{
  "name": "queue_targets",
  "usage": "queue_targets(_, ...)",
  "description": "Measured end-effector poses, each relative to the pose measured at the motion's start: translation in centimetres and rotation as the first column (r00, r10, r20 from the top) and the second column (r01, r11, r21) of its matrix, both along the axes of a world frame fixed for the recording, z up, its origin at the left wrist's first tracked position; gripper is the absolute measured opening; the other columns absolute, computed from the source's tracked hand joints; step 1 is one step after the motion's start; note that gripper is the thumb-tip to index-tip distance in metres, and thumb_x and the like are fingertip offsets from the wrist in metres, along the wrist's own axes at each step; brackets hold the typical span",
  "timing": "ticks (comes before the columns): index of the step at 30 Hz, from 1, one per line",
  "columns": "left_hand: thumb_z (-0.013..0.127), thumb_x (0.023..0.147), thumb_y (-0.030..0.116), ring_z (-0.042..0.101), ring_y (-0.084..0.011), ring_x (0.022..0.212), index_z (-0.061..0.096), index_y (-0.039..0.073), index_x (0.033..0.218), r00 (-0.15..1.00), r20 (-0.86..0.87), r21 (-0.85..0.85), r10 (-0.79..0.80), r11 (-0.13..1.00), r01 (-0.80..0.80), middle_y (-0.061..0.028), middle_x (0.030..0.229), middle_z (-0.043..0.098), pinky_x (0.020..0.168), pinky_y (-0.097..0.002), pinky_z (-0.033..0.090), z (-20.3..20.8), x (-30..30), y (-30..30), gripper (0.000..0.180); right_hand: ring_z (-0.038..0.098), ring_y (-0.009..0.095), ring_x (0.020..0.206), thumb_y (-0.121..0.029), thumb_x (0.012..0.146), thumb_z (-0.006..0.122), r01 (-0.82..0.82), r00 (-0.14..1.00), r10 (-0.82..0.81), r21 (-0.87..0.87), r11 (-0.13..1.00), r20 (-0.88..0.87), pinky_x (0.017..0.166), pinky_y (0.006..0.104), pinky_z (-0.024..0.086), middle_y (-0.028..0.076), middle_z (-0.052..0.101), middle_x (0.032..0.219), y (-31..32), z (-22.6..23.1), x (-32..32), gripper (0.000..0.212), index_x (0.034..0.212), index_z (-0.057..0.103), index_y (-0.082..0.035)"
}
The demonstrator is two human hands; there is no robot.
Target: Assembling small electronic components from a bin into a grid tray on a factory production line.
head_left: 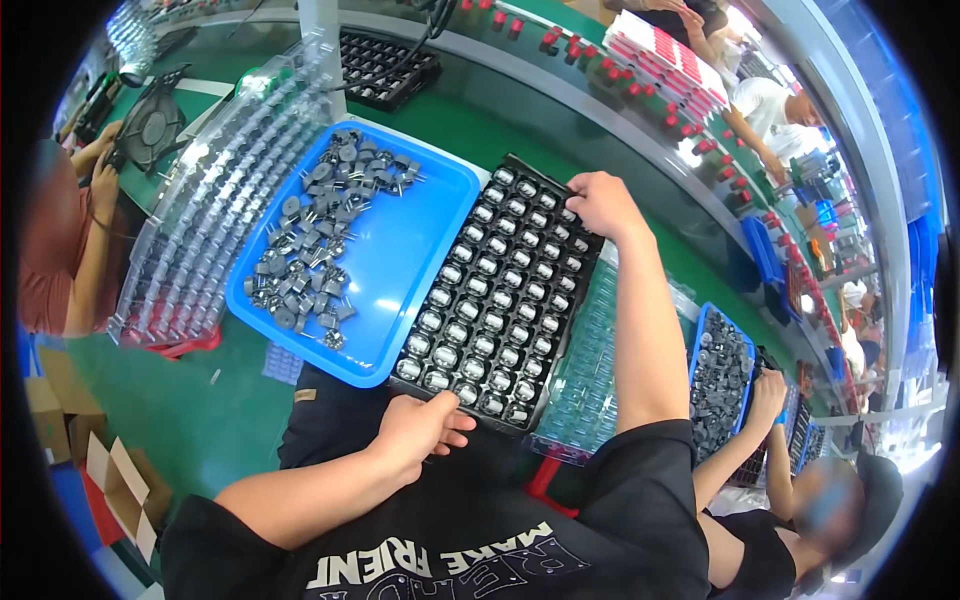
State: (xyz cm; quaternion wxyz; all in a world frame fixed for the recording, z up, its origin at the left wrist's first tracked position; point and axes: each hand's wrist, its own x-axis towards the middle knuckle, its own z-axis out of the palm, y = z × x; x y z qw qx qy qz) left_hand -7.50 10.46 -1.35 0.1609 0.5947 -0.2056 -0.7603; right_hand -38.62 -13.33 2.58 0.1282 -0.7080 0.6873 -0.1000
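1. Spanning the space between both hands: black tray [530,168], silvery pieces [465,392] seated in its rows of pockets.
2. Long axis runs away from the torso, slanting from the left hand toward the far right; one short end faces the body.
3. Left hand [415,430]: narrow grip on the tray's near end, thumb on the rim, other fingers curled below it; forearm enters from lower left.
4. Right hand [608,205]: fingers closed on the far right corner, back of hand up, forearm reaching out past the tray's right side.
5. Beyond the left hand: blue tray [400,260] with grey round parts [300,265].
6. Beside the right forearm, partly covered: clear plastic tray [580,375].
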Motion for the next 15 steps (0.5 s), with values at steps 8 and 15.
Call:
queue_targets(8, 0.062, 0.091, 0.024, 0.067, -0.0156, 0.065, 0.070, -0.002, 0.086, 1.000, 0.009, -0.040, 0.003, 0.999, -0.003, -0.0116, 0.086, 0.076, 0.056, -0.0294, 0.049, 2.5, -0.1, 0.1, 0.028, 0.073, 0.029, 0.096, -0.016, 0.084, 0.074, 0.138, 0.978, -0.136, 0.004, 0.990, 0.157, 0.089, 0.0387, 0.055, 0.017, 0.076, 0.099, 1.0, 3.8, -0.9, 0.027, 0.109, 0.076, -0.005)
queue_targets(15, 0.063, 0.090, 0.027, 0.067, -0.0173, 0.059, 0.070, -0.007, 0.088, 0.972, 0.193, -0.291, -0.134, 0.938, 0.187, -0.0131, 0.079, 0.074, 0.050, -0.0309, 0.048, 6.9, 0.9, -4.7, 0.035, 0.070, 0.022, 0.084, -0.014, 0.084, 0.073, 0.293, 0.945, -0.258, -0.164, 0.942, 0.203, 0.081, 0.0362, 0.053, 0.013, 0.076, 0.091, 2.8, 7.7, -4.7, 0.026, 0.107, 0.075, -0.001)
